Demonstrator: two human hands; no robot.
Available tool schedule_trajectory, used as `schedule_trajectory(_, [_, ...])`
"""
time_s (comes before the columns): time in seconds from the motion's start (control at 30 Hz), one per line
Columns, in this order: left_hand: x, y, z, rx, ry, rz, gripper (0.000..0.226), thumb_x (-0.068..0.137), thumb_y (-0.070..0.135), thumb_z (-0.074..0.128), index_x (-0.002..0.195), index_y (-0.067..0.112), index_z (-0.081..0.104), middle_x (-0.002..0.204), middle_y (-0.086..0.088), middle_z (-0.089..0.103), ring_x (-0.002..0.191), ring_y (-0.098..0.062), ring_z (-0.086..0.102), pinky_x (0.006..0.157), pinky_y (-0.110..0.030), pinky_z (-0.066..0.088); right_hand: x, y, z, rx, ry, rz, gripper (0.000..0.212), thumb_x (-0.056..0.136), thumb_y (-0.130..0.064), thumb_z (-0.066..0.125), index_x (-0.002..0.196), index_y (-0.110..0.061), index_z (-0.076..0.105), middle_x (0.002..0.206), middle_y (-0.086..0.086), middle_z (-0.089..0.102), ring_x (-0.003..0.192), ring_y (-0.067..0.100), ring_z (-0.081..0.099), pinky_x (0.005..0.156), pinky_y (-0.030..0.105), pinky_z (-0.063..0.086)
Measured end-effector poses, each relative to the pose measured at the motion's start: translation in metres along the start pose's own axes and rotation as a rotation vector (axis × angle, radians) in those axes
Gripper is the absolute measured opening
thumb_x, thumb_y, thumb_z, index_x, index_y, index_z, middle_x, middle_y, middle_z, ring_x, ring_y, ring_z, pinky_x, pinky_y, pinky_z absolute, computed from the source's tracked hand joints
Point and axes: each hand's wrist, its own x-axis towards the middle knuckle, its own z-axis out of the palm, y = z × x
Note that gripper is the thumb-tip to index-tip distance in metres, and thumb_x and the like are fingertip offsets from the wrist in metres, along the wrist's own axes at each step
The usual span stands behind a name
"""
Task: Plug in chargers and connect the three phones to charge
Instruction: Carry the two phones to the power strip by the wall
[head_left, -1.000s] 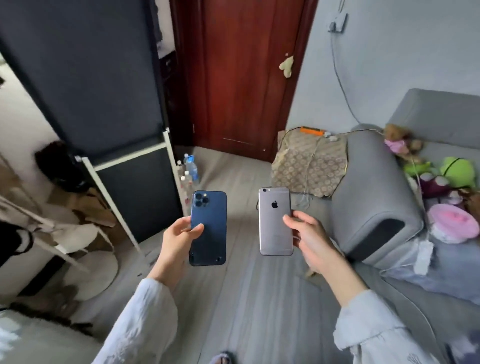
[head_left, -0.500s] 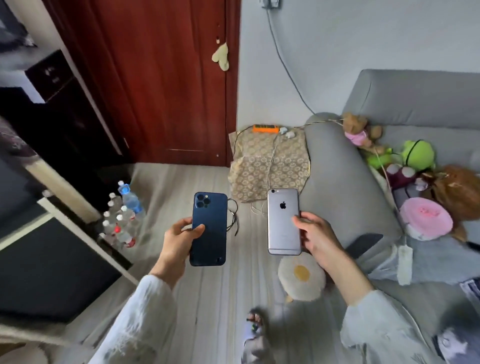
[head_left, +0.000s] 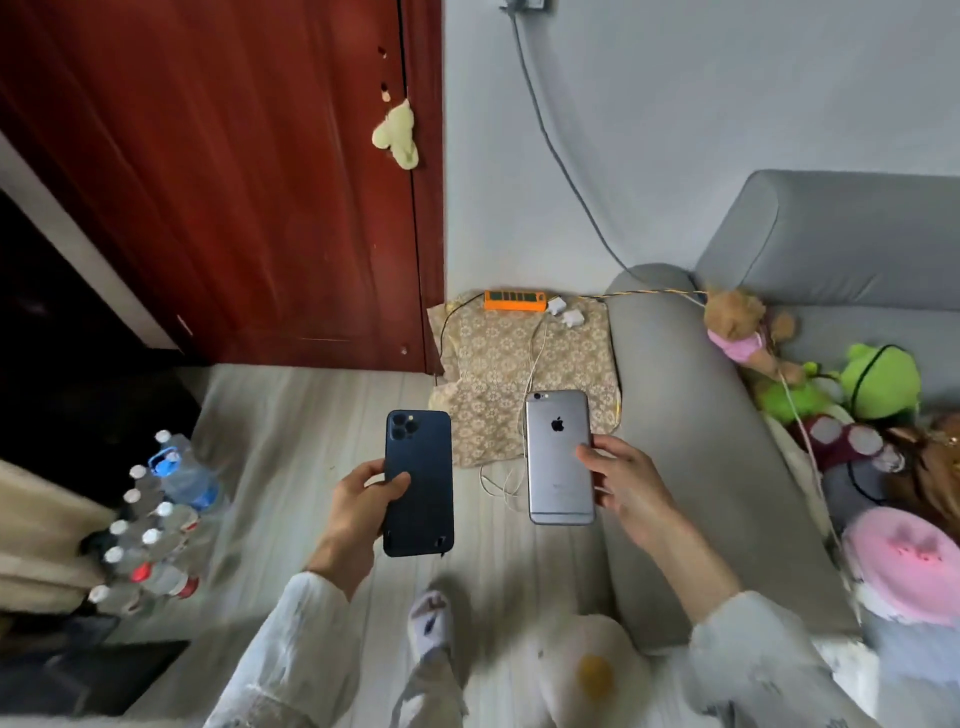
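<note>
My left hand grips a dark blue phone upright, its back and camera cluster facing me. My right hand holds a silver-grey phone the same way, back towards me. Ahead, an orange power strip lies on a patterned cloth-covered stand against the wall. Two white charger plugs lie beside the strip, and white cables trail down off the cloth to the floor. A third phone is not visible.
A grey sofa armrest stands right of the stand, with plush toys on the seat. Several water bottles cluster on the floor at left. A red wooden door is ahead left. A fried-egg cushion lies by my slippered foot.
I have turned right and stepped closer to the cloth-covered stand and power strip. Both hands keep the same hold on their phones.
</note>
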Motion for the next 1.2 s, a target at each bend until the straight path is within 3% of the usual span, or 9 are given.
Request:
schedule_trajectory(0.33, [0.201,0.040,0.063,0.011,0.056,-0.166,0.021,0.086,-0.002,0.053,0.106,0.006,0.055,0.077,-0.007,0.061,0.066,-0.019,0.056,0.060,-0.030,0.046,0.198,-0.048,0.027,-0.006,0.121,0.173,0.014,0.084,-0.003,0.059,0.081,-0.017,0.060,0.077,0.002,0.063,0.069,0.020,0.059,0.062,0.031,0.045])
schedule_trajectory(0.6, [0.313,0.030,0.114,0.092,0.149,-0.287,0.026,0.085,-0.004,0.053,0.111,0.001,0.054,0.097,-0.016,0.062,0.084,-0.029,0.057,0.071,-0.035,0.049,0.343,-0.051,0.030,-0.081,0.113,0.308,0.011,0.085,-0.003,0.058,0.091,-0.012,0.061,0.083,0.006,0.064,0.077,0.025,0.059,0.078,0.041,0.050])
schedule_trajectory(0.67, [0.350,0.019,0.133,0.118,0.188,-0.303,0.025,0.085,-0.003,0.054,0.110,0.001,0.054,0.096,-0.015,0.062,0.083,-0.028,0.057,0.074,-0.035,0.047,0.392,-0.045,0.031,-0.108,0.102,0.334,0.013,0.086,-0.003,0.057,0.093,-0.012,0.059,0.087,0.009,0.063,0.080,0.025,0.058,0.084,0.045,0.049])
schedule_trajectory(0.8, [0.422,-0.005,0.172,0.123,0.270,-0.328,0.018,0.086,0.000,0.055,0.101,0.009,0.055,0.102,-0.015,0.064,0.089,-0.030,0.059,0.085,-0.043,0.051,0.491,-0.020,0.033,-0.202,0.052,0.337,0.013,0.085,-0.001,0.056,0.081,-0.012,0.060,0.095,0.013,0.062,0.085,0.027,0.057,0.078,0.037,0.045])
schedule_trajectory(0.9, [0.471,-0.022,0.195,0.092,0.337,-0.344,0.020,0.086,0.000,0.054,0.104,0.009,0.056,0.098,-0.011,0.063,0.089,-0.029,0.059,0.090,-0.049,0.051,0.554,0.006,0.039,-0.320,0.045,0.312,0.015,0.086,-0.004,0.055,0.099,-0.002,0.061,0.106,0.017,0.065,0.092,0.030,0.060,0.082,0.039,0.048])
schedule_trajectory(0.97, [0.496,-0.032,0.204,0.077,0.382,-0.345,0.023,0.087,0.001,0.053,0.109,0.007,0.056,0.096,-0.010,0.061,0.089,-0.029,0.058,0.091,-0.049,0.050,0.583,0.020,0.044,-0.384,0.030,0.307,0.022,0.086,-0.006,0.055,0.107,-0.001,0.061,0.104,0.017,0.066,0.086,0.025,0.058,0.074,0.036,0.046])
schedule_trajectory(1.1, [0.542,-0.052,0.212,0.101,0.402,-0.344,0.025,0.087,0.000,0.052,0.111,0.007,0.056,0.100,-0.012,0.061,0.090,-0.028,0.057,0.089,-0.045,0.051,0.624,0.048,0.058,-0.345,0.018,0.362,0.023,0.088,-0.009,0.054,0.110,-0.004,0.059,0.095,0.013,0.062,0.076,0.020,0.054,0.060,0.028,0.041])
schedule_trajectory(1.2, [0.572,-0.066,0.214,0.144,0.385,-0.335,0.025,0.087,-0.002,0.052,0.111,0.003,0.056,0.102,-0.013,0.061,0.090,-0.028,0.057,0.085,-0.043,0.050,0.640,0.064,0.066,-0.228,-0.008,0.452,0.009,0.090,-0.009,0.053,0.097,-0.011,0.058,0.101,0.018,0.062,0.083,0.024,0.056,0.072,0.036,0.048])
